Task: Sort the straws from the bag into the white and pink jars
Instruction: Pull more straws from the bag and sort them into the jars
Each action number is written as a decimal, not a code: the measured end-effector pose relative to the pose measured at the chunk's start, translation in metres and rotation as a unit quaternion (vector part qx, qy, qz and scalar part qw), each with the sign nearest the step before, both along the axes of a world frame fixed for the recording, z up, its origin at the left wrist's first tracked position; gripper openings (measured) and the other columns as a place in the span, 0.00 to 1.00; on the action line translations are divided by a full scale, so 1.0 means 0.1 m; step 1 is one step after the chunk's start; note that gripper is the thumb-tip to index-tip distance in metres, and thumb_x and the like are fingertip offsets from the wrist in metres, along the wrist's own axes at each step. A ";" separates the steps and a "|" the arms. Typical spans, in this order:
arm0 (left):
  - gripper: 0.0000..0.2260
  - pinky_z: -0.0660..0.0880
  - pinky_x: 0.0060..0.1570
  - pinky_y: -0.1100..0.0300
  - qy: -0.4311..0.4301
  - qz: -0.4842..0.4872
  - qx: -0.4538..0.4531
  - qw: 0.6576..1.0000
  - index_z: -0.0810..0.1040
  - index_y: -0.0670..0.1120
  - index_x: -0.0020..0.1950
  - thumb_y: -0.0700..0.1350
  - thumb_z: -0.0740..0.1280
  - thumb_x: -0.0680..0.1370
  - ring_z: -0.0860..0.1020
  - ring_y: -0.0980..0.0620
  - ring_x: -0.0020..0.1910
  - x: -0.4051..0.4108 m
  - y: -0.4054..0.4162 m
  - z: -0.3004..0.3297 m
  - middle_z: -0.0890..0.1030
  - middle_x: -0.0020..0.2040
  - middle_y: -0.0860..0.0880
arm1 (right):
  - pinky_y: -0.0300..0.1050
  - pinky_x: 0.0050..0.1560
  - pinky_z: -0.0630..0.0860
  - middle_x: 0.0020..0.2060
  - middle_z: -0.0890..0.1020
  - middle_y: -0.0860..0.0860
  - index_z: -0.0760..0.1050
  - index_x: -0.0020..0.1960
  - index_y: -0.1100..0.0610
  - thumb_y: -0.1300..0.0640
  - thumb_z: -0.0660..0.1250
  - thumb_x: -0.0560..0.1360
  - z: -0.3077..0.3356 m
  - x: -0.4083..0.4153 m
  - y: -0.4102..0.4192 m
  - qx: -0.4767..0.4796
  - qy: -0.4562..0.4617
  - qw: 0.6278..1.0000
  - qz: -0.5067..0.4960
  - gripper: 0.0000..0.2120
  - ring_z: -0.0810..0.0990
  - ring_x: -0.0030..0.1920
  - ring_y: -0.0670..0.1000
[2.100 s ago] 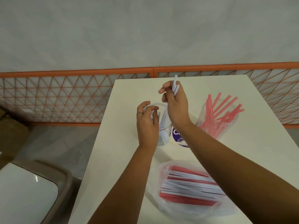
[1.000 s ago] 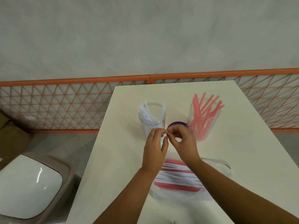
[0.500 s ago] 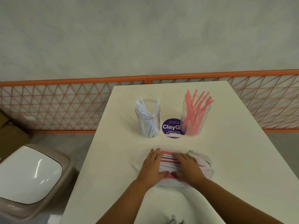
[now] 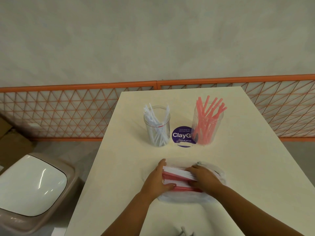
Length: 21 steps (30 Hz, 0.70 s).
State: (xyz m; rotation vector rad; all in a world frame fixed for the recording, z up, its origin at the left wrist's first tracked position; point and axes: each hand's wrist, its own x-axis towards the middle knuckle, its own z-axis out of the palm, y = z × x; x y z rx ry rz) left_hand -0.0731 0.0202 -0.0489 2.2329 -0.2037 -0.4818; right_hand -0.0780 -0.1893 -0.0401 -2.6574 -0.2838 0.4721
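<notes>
A clear plastic bag (image 4: 185, 198) lies on the table's near middle with a bundle of white and pink straws (image 4: 177, 175) in it. My left hand (image 4: 156, 182) holds the bag's left end, fingers on the far side and thumb on the near side. From the right, my right hand (image 4: 205, 178) reaches into the bag's mouth and its fingers curl round the straws. Beyond the bag stand two clear jars: the white jar (image 4: 157, 129) holds white straws, the pink jar (image 4: 206, 126) holds pink straws.
A purple round sticker (image 4: 181, 136) lies between the jars on the cream table (image 4: 247, 167). A beige bin with a white lid (image 4: 32, 184) stands on the floor to the left. An orange lattice fence (image 4: 59, 113) runs behind the table.
Both hands came down from the white jar, where the right hand held white straws, to the bag. The straws are now bunched tighter between the hands.
</notes>
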 end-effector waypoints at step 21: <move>0.23 0.63 0.60 0.69 -0.049 0.049 -0.011 0.998 0.68 0.48 0.69 0.54 0.66 0.76 0.70 0.56 0.65 0.04 -0.10 0.28 0.73 0.65 0.55 | 0.41 0.45 0.73 0.40 0.84 0.50 0.75 0.51 0.55 0.56 0.68 0.75 0.52 0.10 -0.04 0.220 0.006 0.969 -0.117 0.06 0.81 0.39 0.45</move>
